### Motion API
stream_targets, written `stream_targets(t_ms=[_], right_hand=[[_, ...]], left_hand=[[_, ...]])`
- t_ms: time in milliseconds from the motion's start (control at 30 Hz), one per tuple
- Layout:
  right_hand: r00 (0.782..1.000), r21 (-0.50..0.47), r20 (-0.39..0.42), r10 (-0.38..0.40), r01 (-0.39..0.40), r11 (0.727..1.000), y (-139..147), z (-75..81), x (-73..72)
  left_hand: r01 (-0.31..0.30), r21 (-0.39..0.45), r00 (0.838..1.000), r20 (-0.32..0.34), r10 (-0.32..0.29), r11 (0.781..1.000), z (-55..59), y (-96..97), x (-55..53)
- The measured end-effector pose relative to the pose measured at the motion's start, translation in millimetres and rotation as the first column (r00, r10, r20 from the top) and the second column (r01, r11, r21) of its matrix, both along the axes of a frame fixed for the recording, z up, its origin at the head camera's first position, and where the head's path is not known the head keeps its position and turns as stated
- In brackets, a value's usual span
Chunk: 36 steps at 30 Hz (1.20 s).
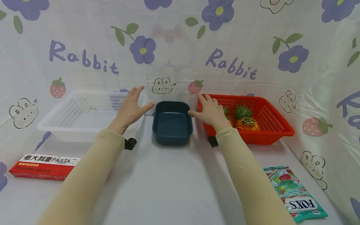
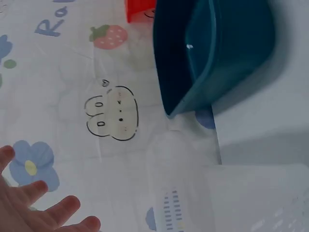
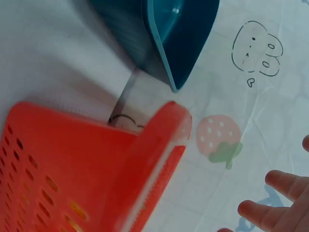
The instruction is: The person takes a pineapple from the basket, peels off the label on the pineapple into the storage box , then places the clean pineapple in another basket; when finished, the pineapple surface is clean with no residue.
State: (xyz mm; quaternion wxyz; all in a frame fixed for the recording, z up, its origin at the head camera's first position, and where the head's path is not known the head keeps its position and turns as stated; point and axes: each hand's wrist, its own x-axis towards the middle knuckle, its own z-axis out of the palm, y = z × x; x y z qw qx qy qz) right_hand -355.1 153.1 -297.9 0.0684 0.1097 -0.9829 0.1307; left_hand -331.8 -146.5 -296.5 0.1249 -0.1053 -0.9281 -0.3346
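Note:
A dark teal rectangular bin (image 1: 172, 137) stands at the middle back of the table, with a hand on either side of it. My left hand (image 1: 130, 107) is raised between the bin and the white basket (image 1: 45, 125), fingers spread and holding nothing. Over the left rim of the red basket (image 1: 281, 131) hovers my right hand (image 1: 210, 112), its fingers apart and nothing in them. Inside the red basket lie spiky orange fruit-like pieces with green leafy tops (image 1: 247, 120), partly hidden by the right hand. In the left wrist view, spread fingertips (image 2: 65, 210) show near the lower left corner.
A red pasta box (image 1: 42, 168) lies at the left front, partly behind the left sleeve. At the right front lies a green FOX'S candy bag (image 1: 295, 193). Behind everything hangs a white cloth (image 1: 174, 68) printed with flowers, strawberries and rabbits.

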Motion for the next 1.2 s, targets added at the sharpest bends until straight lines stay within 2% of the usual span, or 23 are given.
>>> stream_targets(t_ms=[100,200,367,567,633,700,767,833,967,1033,1133,1200], right_hand=[[1.000,-0.062,-0.006,0.009,-0.010,0.998,2.4,-2.5,3.8],[1.000,-0.135,-0.020,0.016,-0.019,0.991,6.6,-5.5,7.1],[1.000,-0.263,-0.029,0.011,-0.018,0.965,13.3,-10.0,12.4],[1.000,-0.377,0.009,-0.012,0.014,0.926,19.8,-10.3,21.7],[1.000,-0.404,0.016,-0.011,0.017,0.914,22.7,-10.1,23.8],[1.000,-0.439,0.024,-0.010,0.020,0.898,25.5,-10.2,25.3],[0.999,-0.476,0.033,-0.012,0.026,0.879,29.5,-10.6,25.5],[0.999,-0.514,0.046,-0.017,0.039,0.857,33.2,-11.0,25.4],[0.996,-0.588,0.078,-0.036,0.075,0.806,41.6,-12.3,24.5],[0.995,-0.625,0.092,-0.042,0.090,0.776,45.9,-12.6,25.2],[0.993,-0.677,0.110,-0.047,0.110,0.728,51.6,-13.3,26.3],[0.992,-0.703,0.113,-0.050,0.116,0.701,54.8,-13.9,27.2]], left_hand=[[0.002,0.144,0.999,-0.044,0.004,0.990,1.5,-4.4,7.5],[0.010,0.282,0.997,-0.075,0.012,0.959,2.1,-7.5,16.2],[0.009,0.461,0.997,-0.074,0.029,0.887,2.7,-9.9,34.6],[-0.009,0.588,0.998,-0.047,0.045,0.809,4.1,-16.1,57.6],[-0.022,0.634,0.997,-0.041,0.062,0.773,3.7,-18.4,64.6],[-0.034,0.685,0.996,-0.037,0.081,0.727,2.1,-20.8,71.2],[-0.045,0.743,0.994,-0.031,0.103,0.668,0.6,-22.4,77.5],[-0.049,0.805,0.993,-0.026,0.117,0.591,-2.2,-24.9,83.3],[-0.070,0.921,0.992,0.024,0.124,0.382,-8.6,-31.1,93.3],[-0.089,0.960,0.992,0.061,0.114,0.265,-12.1,-34.6,97.5],[-0.134,0.983,0.986,0.120,0.112,0.125,-17.7,-40.1,102.4],[-0.160,0.987,0.982,0.157,0.103,0.022,-21.4,-44.5,104.9]])
